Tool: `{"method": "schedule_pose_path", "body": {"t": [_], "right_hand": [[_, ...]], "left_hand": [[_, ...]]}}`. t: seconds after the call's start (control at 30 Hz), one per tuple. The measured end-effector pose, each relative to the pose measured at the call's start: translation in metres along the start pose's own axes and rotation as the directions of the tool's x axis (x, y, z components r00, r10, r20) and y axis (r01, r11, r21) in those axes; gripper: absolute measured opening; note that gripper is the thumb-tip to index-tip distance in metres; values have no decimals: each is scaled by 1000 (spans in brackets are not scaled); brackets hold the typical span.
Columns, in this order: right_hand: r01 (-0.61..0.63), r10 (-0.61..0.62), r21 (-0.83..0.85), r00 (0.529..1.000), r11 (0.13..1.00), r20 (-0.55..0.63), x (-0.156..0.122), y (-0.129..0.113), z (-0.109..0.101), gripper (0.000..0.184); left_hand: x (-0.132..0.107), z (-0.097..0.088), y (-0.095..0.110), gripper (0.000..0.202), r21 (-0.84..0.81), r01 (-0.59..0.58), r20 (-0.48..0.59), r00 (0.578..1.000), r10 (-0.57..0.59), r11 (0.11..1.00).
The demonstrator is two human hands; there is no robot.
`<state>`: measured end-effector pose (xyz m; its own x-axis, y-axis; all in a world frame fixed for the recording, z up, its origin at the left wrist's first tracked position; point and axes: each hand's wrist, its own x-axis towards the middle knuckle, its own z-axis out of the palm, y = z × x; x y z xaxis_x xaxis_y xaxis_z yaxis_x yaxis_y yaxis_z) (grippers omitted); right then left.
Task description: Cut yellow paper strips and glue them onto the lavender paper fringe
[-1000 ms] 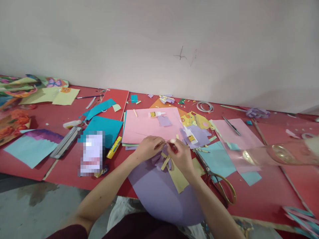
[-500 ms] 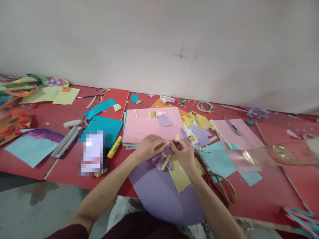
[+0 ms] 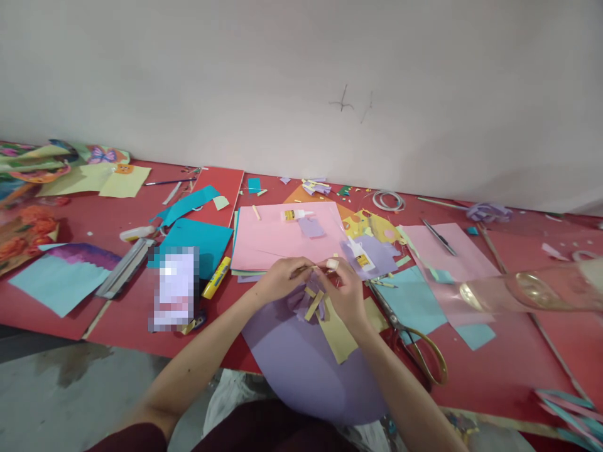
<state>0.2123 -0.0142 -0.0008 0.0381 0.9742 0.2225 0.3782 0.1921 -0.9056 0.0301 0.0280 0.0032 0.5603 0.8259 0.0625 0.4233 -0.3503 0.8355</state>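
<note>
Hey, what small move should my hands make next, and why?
Perhaps press the top of the purple paper strips gently together. The left hand and right hand meet right at that bunch, both curled inward, while the strips spread out below. Exactly what they grip is hidden.

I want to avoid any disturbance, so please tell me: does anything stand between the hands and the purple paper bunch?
Nothing visible does. The left hand and right hand meet at the upper edge of the purple paper bunch; the scissors lie aside, to the right.
</note>
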Motion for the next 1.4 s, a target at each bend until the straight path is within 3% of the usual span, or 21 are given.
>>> {"method": "schedule_pose_path", "body": {"t": [0.33, 0.53, 0.8, 1.07, 1.4], "right_hand": [[-168, 184, 113, 971, 979, -150, 6, 16, -3, 14], [-188, 197, 87, 975, 978, -106, 7, 17, -4, 16], [-121, 119, 20, 991, 992, 63, 4, 10, 0, 11], [-118, 115, 49, 992, 992, 58, 3, 11, 4, 12], [-185, 186, 109, 983, 977, 10, 3, 13, 5, 17]], "left_hand": [[-3, -7, -6, 20, 250, 75, 6, 997, -79, 965], [-8, -4, 3, 21, 257, 118, 60, 989, -137, 959], [-5, 1, 2, 20, 31, 163, 32, 986, -164, 986], [-1, 12, -3, 14, -244, 177, -22, 982, -188, 953], [-2, 20, 0, 18, -349, 164, -60, 979, -197, 923]]}}
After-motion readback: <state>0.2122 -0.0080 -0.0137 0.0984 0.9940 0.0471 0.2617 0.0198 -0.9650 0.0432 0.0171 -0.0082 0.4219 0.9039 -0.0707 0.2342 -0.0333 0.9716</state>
